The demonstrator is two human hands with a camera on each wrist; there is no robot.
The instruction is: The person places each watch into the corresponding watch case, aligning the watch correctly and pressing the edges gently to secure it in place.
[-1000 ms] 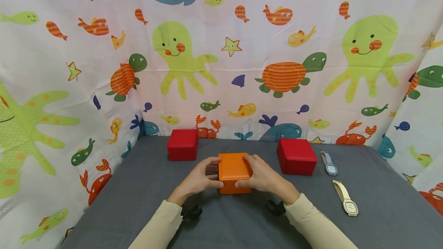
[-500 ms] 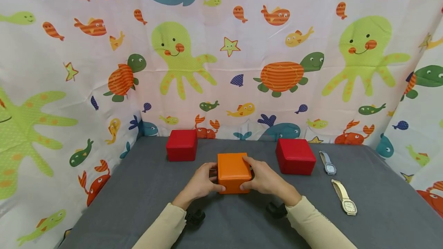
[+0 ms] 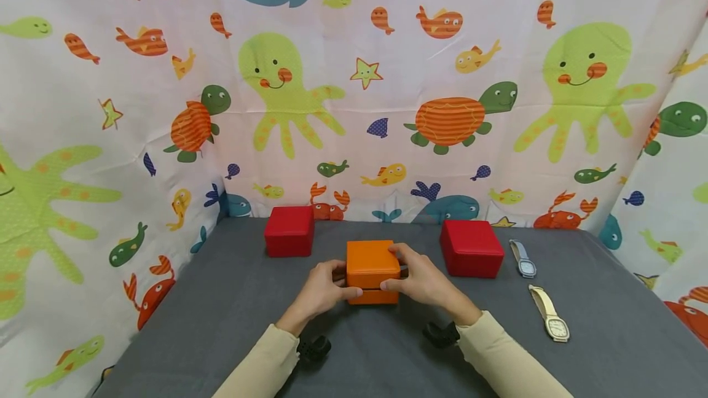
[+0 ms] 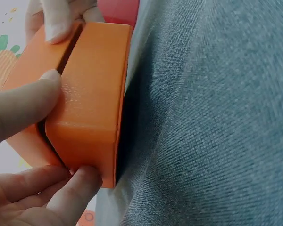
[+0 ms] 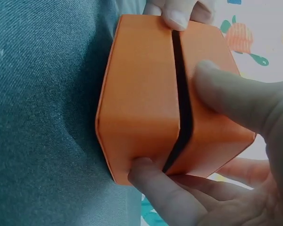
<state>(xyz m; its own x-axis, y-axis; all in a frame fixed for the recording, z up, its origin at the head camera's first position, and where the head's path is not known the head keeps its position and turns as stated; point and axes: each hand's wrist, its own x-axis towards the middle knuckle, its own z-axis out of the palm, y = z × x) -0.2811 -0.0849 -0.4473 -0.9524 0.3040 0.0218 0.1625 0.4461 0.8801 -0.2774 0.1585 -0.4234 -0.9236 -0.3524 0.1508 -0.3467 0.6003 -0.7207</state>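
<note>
An orange box (image 3: 372, 260) sits on the dark grey cloth in the middle of the head view. Its lid (image 5: 217, 66) is raised a little from the base (image 5: 141, 80), leaving a narrow dark gap along the front and sides. My left hand (image 3: 321, 287) grips the box's left side, the thumb (image 4: 42, 94) right at the seam and a finger against the base's side. From the right, my right hand (image 3: 423, 281) holds it, thumb (image 5: 214, 84) pressing the lid's front and a finger (image 5: 151, 176) touching the base. The box's inside is hidden.
Two red boxes stand farther back, one at the left (image 3: 289, 232) and one at the right (image 3: 472, 249). Right of them lie a silver-coloured watch (image 3: 523, 259) and a gold-coloured watch (image 3: 550, 314). A patterned curtain (image 3: 332, 103) closes off the table's back and sides.
The orange box's lid has lifted slightly at the front, and a dark gap now shows between lid and base. Earlier the left hand closed in on the box's side.
</note>
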